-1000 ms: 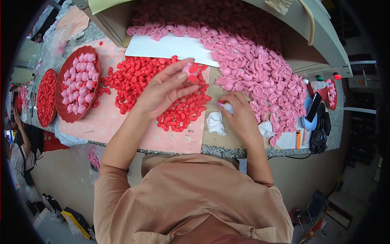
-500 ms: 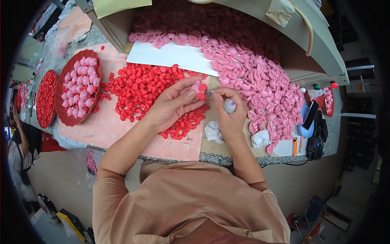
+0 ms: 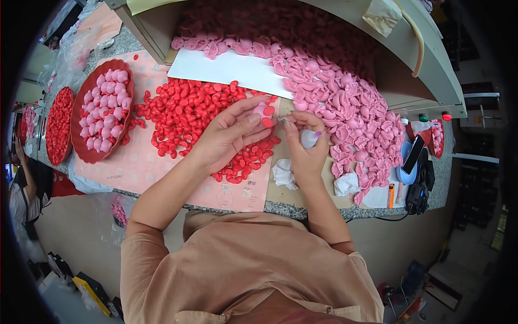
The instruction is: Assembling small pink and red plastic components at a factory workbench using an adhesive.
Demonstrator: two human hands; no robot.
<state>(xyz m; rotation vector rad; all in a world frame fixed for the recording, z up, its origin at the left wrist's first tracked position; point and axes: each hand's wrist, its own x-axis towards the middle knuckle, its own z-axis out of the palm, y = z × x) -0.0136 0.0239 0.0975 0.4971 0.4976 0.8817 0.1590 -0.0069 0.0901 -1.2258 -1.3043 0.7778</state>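
Right hand point(image 3: 307, 154) raised since earlier, beside left hand point(image 3: 229, 131); both now at one pink-and-red figurine point(image 3: 261, 109).
Left fingers grasp it; right fingers, just beside, curl round purple-tipped bottle point(image 3: 308, 140).

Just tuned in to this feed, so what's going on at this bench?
The person's left hand holds a small pink piece with red parts on it. The right hand holds a small whitish bottle, its fingertips close to that piece; whether they touch is hard to tell. A heap of red pieces lies around the left hand, and a big pile of pink pieces lies beyond the right. Off to the left, a red dish holds more pink pieces.
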